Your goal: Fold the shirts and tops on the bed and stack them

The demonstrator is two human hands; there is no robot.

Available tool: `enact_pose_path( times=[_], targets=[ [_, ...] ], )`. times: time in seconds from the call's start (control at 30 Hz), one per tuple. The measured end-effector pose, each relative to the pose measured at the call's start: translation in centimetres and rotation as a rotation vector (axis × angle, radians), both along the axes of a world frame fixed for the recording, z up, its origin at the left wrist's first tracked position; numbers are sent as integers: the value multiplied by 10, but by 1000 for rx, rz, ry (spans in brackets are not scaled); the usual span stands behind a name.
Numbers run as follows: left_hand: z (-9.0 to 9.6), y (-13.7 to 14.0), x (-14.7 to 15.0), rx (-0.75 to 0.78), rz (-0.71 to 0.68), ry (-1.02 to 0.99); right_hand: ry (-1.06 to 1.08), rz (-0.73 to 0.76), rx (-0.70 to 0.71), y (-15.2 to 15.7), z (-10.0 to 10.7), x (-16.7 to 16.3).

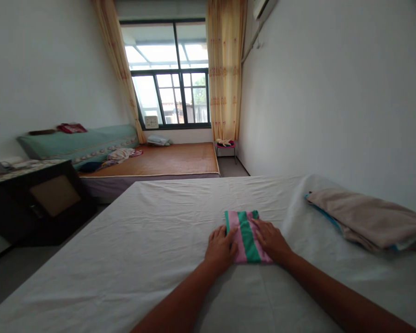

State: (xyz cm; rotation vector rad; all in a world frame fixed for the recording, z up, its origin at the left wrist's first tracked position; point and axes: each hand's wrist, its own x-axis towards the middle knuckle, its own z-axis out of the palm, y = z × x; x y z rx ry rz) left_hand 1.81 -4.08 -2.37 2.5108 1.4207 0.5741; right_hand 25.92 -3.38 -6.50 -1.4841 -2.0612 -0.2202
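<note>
A small folded cloth (247, 238) with pink and green stripes lies flat on the white sheet (152, 231). At its left edge rests my left hand (222, 247), thumb and index finger on the fabric, the other fingers on the sheet. My right hand (271, 240) lies along the right edge, fingers stretched out over the cloth. Neither hand grips it. What exact kind of textile it is cannot be made out.
To the right, a stack of folded beige and blue clothes (367, 219) sits by the wall. Beyond the sheet stands a bed with a brown mat (180, 157). A dark cabinet (24, 199) is at left, a small stool (226, 146) near the curtain.
</note>
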Motion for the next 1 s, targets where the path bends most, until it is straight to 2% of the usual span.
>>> enact_pose_path(
  times=[0.2,0.27,0.53,0.73,1.0],
  targets=[
    [1,1,5,36,13,-1,138,257,-28,-2,12,0],
    [1,1,7,52,14,15,211,301,-33,-2,13,1],
    [2,3,14,128,16,64,515,290,-110,4,9,14],
    [5,-1,18,155,22,31,608,381,-214,2,15,24],
    [4,1,14,95,32,-110,677,358,-327,5,17,27]
  ],
)
